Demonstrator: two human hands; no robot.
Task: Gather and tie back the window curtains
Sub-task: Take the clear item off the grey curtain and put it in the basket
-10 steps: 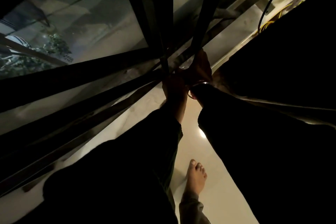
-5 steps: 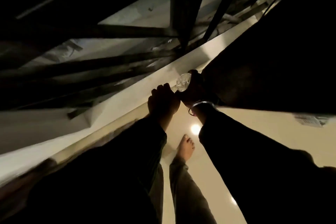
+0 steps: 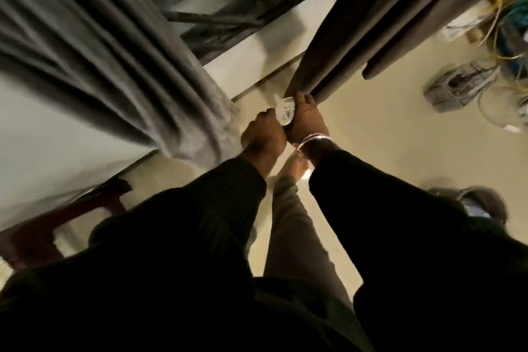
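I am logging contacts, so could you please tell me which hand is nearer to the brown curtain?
Right. The right hand grips the brown curtain at its gathered end; the left hand sits beside it, nearer the grey curtain.

The left curtain (image 3: pixel 120 66) is grey and heavy, gathered into deep folds that narrow to a bunched end just left of the window sill; the right curtain (image 3: pixel 351 37) is darker brown, also gathered, its folds tapering down to a tight neck. At that neck sits a clear, faceted tieback knob (image 3: pixel 286 110) (glassy, catching the light), touching the fabric's lowest point.
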